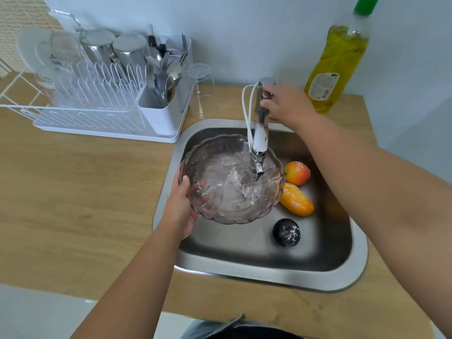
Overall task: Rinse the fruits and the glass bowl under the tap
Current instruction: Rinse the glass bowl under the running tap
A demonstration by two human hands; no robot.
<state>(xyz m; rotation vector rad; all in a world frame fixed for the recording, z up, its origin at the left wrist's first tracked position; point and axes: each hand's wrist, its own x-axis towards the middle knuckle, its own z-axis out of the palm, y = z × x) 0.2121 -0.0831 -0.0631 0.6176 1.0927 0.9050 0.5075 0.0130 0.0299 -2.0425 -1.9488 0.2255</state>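
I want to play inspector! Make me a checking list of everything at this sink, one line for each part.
Surface: wooden counter around a steel sink.
Job's things: glass bowl under the tap, water running in; apple, mango and a dark round fruit lie in the sink.
Clutter: dish rack with cups and cutlery; upturned glass; yellow liquid bottle.
Hands: left hand grips the bowl's rim; right hand holds the tap handle.
Cables: thin white hose on the tap.
Surroundings: pale wall.

Clear, ribbed glass bowl (232, 179) at the left fingertips; shiny chrome metal tap (259, 143) under the right fingers; brushed steel sink (269, 272); matt wood counter (73, 204).
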